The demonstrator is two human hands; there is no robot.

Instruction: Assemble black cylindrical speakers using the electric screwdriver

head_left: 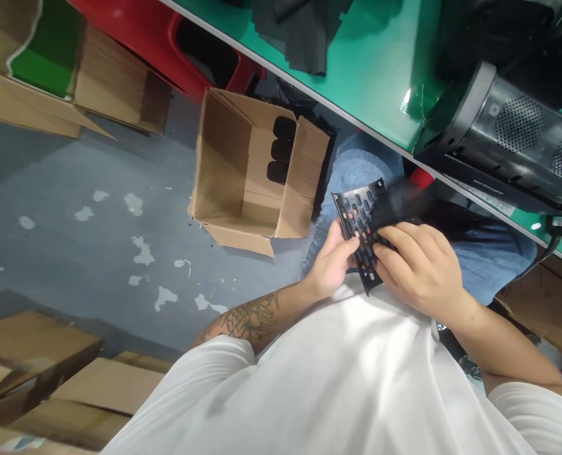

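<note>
Perforated black plate [360, 218] held over lap, just below edge of green surface [370, 69]. Left hand [330, 262] grasping plate's lower left edge, thumb on slotted face. Right hand [418, 265] clenched over plate's right side, where blurred dark material [399, 199] sits; attachment unclear. Open cardboard box [243, 177] on floor beside knee, three black pieces [281, 151] standing inside, most of box unfilled. Black machine [513, 139] on surface at right.

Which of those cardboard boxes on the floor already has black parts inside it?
The open brown cardboard box on the grey floor, nearest the person's knee. It shows three black rounded pieces stacked inside; the other brown boxes show nothing inside.
</note>
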